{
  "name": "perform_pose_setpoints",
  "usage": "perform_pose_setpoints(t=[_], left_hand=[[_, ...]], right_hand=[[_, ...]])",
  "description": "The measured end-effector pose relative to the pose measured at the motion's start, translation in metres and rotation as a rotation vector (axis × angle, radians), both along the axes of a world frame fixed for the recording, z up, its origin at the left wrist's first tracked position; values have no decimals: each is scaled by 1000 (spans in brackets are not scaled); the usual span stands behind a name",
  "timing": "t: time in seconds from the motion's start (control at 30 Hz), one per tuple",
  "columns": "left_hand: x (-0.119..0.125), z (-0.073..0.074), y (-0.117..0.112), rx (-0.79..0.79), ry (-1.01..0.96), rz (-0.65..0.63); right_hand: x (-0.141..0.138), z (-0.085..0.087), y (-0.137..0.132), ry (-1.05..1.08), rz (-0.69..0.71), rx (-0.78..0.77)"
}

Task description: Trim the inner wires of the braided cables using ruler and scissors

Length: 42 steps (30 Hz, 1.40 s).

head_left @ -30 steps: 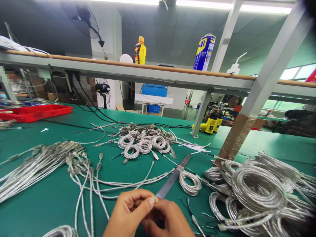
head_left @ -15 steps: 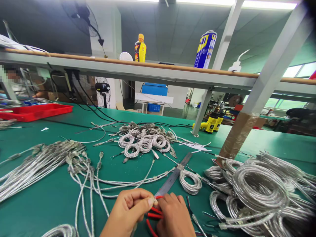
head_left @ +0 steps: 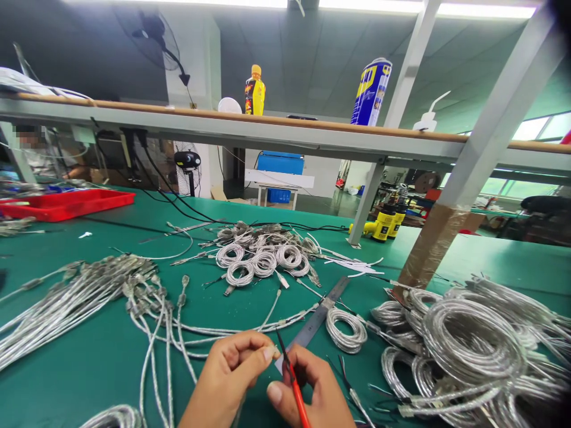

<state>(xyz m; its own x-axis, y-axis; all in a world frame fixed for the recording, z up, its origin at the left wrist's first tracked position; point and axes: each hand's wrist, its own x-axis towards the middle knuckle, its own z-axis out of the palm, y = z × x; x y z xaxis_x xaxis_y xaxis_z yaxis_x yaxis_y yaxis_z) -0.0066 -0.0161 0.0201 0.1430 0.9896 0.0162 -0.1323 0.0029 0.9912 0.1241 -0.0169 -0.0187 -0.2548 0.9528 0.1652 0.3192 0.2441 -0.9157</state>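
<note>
1. The left hand (head_left: 229, 371) is at the near end of the steel ruler (head_left: 316, 324), on its left; thumb and forefinger are pinched together on a small pale piece (head_left: 275, 351), the other fingers curled in behind.
2. The right hand (head_left: 319, 386) is in front of the ruler's near end, covering part of it; its fingers grip a red-handled tool (head_left: 298, 392), whose thin dark end points away past the left fingertips; that end is just beside the pale piece, and whether the two touch I cannot tell.
3. The pale piece is just left of the ruler's near end, held above the green tabletop (head_left: 214, 309).
4. Just right of the ruler, a single coiled cable (head_left: 351, 345) lies flat; farther right is a large heap of coiled cables (head_left: 473, 368).
5. Beyond the ruler's far end, some white strips (head_left: 354, 266) lie to the right; a pile of small coils (head_left: 263, 244) lies to the left.
6. Well left of the ruler, a bundle of straight cables (head_left: 75, 303) lies on the tabletop; a red tray (head_left: 71, 205) is beyond it.
</note>
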Motion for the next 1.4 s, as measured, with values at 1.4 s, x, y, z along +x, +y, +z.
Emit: perform_pose_setpoints(t=[1.4], left_hand=[[-1, 0, -2, 72, 107, 6]], right_hand=[[13, 14, -3, -460, -129, 244]])
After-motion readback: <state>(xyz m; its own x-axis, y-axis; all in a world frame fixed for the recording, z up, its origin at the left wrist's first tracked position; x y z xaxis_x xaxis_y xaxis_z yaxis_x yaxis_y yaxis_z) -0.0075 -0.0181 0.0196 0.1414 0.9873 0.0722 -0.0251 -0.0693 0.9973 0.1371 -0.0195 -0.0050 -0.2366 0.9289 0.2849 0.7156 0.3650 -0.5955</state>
